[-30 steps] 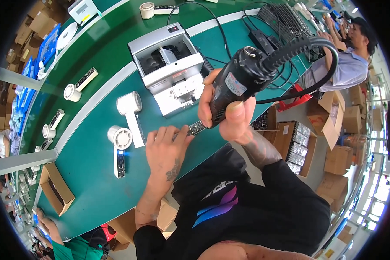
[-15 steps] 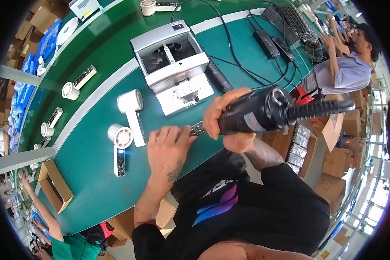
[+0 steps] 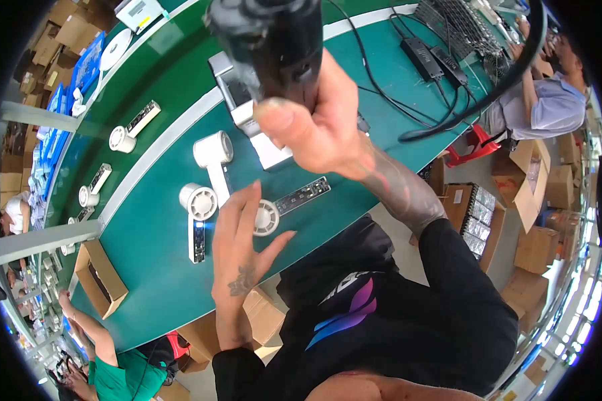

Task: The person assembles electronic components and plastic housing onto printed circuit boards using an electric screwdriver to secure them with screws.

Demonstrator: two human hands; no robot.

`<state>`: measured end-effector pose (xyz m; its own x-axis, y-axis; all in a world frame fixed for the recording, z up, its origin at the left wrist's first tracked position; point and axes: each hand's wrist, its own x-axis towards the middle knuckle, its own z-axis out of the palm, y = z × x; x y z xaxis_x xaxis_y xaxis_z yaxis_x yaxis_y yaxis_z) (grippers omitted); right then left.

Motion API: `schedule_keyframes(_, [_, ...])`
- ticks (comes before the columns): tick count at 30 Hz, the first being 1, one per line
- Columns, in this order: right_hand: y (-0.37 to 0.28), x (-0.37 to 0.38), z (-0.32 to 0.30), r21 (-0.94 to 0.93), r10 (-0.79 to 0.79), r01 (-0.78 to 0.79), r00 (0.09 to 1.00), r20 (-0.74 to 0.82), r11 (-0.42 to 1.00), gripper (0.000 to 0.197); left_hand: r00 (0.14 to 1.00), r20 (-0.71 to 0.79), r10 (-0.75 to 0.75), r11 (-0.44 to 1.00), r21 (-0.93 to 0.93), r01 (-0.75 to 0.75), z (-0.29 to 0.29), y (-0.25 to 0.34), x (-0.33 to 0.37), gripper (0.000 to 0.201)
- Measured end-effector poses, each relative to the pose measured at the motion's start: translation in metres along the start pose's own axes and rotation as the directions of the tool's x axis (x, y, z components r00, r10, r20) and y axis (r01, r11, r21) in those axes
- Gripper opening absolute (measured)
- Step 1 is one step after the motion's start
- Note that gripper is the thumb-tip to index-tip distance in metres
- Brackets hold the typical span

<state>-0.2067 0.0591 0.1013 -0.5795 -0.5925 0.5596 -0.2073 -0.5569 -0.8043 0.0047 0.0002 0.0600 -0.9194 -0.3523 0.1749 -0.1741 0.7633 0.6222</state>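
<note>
High over the table, my right hand (image 3: 328,127) is wrapped round a black corded electric screwdriver (image 3: 274,47). The tool's tip does not show. My left hand (image 3: 234,234) lies open with its fingers stretched out, beside a white handheld fan (image 3: 267,218) whose handle exposes a circuit board (image 3: 304,195). The hand covers part of this fan's round head. Just beyond the fingers lies a second handheld fan (image 3: 213,150) with its white handle toward me. Left of the hand is a third fan (image 3: 198,202), its board showing a bluish light.
A silver machine (image 3: 229,87) stands behind my right hand, largely hidden. Black power adapters (image 3: 418,59) and cables lie at the far right. More fans (image 3: 122,139) sit on the green strip beyond a pale rail. An open cardboard box (image 3: 100,279) stands left. Co-workers sit either side.
My right hand has lifted the screwdriver up and leftward, off the nearest fan. The left hand has let go of that fan and spread its fingers, leaving the fan on the table.
</note>
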Motion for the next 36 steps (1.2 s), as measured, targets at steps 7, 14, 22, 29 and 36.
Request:
schedule_keyframes(7, [-0.01,-0.028,0.001,0.044,0.089,-0.091,0.995,0.049,0.995,0.073,0.998,0.053,-0.034,0.996,-0.08,0.038,0.008,-0.018,-0.009,0.08])
schedule_keyframes(14, [-0.022,-0.041,0.023,0.241,0.216,-0.19,0.973,-0.086,0.952,0.099,0.964,-0.13,0.231,0.948,0.254,-0.193,0.026,-0.024,-0.019,0.046])
schedule_keyframes(22, [-0.006,-0.04,0.036,0.226,0.165,-0.153,0.986,-0.035,0.962,0.093,0.955,-0.142,0.262,0.901,0.391,-0.189,0.039,-0.018,-0.026,0.038])
schedule_keyframes(29, [0.003,-0.045,0.04,0.214,0.154,-0.153,0.988,0.013,0.965,0.088,0.95,-0.147,0.276,0.903,0.379,-0.203,0.04,-0.024,-0.029,0.038])
schedule_keyframes(36, [0.015,-0.05,0.039,0.223,0.101,-0.122,0.989,0.105,0.967,0.08,0.965,-0.124,0.231,0.917,0.36,-0.173,0.039,-0.02,-0.03,0.037])
